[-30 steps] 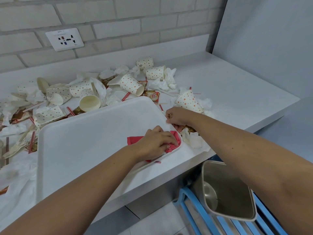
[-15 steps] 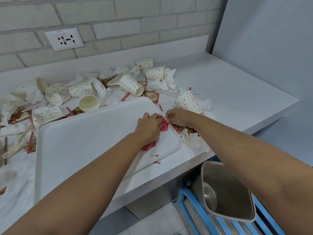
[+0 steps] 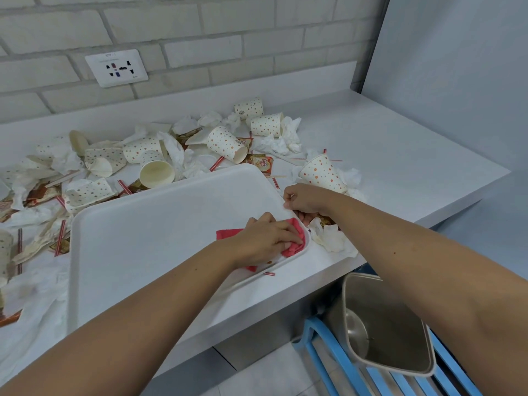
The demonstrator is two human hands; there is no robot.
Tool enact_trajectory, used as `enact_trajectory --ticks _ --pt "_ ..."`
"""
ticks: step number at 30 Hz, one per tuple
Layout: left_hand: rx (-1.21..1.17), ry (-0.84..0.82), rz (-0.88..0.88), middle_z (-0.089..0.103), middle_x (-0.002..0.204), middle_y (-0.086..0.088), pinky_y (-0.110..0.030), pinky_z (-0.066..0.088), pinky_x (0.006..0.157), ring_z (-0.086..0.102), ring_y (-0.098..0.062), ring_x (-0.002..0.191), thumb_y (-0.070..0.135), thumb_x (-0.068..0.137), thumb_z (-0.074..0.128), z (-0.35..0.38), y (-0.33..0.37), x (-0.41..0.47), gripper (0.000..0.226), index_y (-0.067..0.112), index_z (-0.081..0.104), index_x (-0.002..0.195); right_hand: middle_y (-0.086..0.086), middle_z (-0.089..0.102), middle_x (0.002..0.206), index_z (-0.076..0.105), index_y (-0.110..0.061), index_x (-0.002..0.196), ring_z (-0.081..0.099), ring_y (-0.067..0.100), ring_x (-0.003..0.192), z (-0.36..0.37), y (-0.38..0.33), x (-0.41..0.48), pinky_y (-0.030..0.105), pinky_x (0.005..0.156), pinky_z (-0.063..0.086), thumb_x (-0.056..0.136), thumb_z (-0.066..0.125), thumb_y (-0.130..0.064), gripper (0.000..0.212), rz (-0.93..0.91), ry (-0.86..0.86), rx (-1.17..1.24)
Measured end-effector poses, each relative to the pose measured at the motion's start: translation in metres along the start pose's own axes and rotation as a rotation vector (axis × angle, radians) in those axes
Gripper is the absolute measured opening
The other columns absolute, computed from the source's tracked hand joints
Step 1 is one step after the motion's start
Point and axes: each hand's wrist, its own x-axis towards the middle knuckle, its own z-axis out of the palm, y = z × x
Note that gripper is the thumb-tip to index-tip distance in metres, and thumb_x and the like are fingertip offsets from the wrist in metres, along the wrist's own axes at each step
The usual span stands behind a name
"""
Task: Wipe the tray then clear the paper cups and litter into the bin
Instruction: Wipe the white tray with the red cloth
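The steel bin (image 3: 405,318) sits below the desk (image 3: 385,155). The left hand (image 3: 268,235), fingers flat, presses the red cloth (image 3: 292,248) into the near right corner of the white tray (image 3: 160,230), nearer than half a second ago. The right hand (image 3: 305,200) pinches the tray rim. Dotted cups (image 3: 321,172) lie beyond. The print on the sachet (image 3: 263,162) is blurred.

Cloth (image 3: 292,248): mostly hidden under left hand (image 3: 268,238); only pink edges show.
Tray (image 3: 160,235): near edge partly covered by left forearm (image 3: 171,295).
Right hand (image 3: 307,200): fingertips hidden below tray rim.
Cup (image 3: 4,252), far left: cut by frame edge.
Socket (image 3: 116,67) label: too small to read.
Bin (image 3: 385,324): right side behind right forearm (image 3: 400,247).
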Motion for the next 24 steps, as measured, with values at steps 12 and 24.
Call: enact_trajectory --ticks 12,24 --pt "-0.303 0.049 -0.080 0.053 0.133 0.018 -0.037 0.029 0.104 0.037 -0.010 0.113 0.033 0.095 0.047 -0.004 -0.010 -0.026 0.028 0.033 0.062 0.120 0.008 0.054 0.056 0.039 -0.013 0.069 0.053 0.014 0.038 0.002 -0.008 -0.006 0.022 0.040 0.049 0.097 0.049 -0.013 0.030 -0.034 0.063 -0.166" --pt "-0.395 0.761 -0.383 0.063 0.095 0.009 -0.042 0.036 0.094 0.044 -0.016 0.096 0.023 0.092 0.053 0.007 -0.044 -0.072 0.016 0.019 0.067 0.087 0.001 0.054 0.080 0.059 -0.006 0.107 0.056 0.015 0.054 0.021 -0.056 -0.032 0.023 0.052 0.043 0.088 0.064 -0.018 0.023 -0.353 0.042 -0.415"
